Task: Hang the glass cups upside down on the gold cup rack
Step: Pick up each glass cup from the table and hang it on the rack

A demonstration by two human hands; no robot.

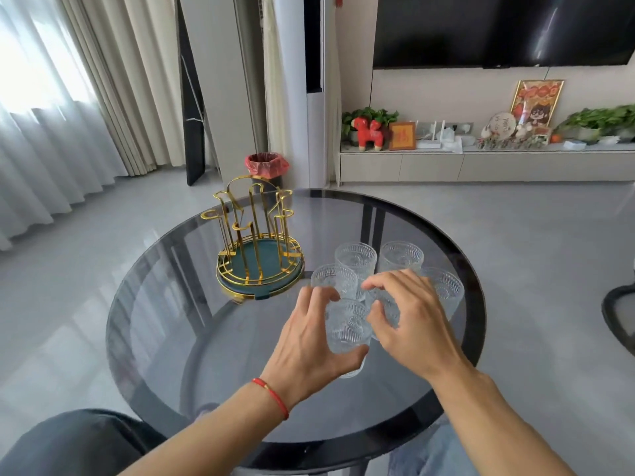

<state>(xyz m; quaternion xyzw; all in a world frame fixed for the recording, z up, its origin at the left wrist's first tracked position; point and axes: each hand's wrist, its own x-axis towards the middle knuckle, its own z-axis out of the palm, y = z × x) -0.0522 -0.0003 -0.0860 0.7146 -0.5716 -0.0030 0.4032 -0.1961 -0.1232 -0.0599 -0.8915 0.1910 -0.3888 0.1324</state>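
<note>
While the left hand point(309, 334) wraps the nearest glass cup point(347, 329) on the desk point(192, 338), the right hand point(409, 321) curls around a neighbour. Lift straight, invert, then lower over a free prong of the empty gold rack point(256, 242).

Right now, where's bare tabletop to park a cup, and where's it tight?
Free: the near-left glass table, between the gold rack and the near rim, left of the left hand; also the far strip behind the cups. Crowded: the right-centre, where six glass cups cluster close together and both hands, with the right hand, close on the nearest ones.
</note>
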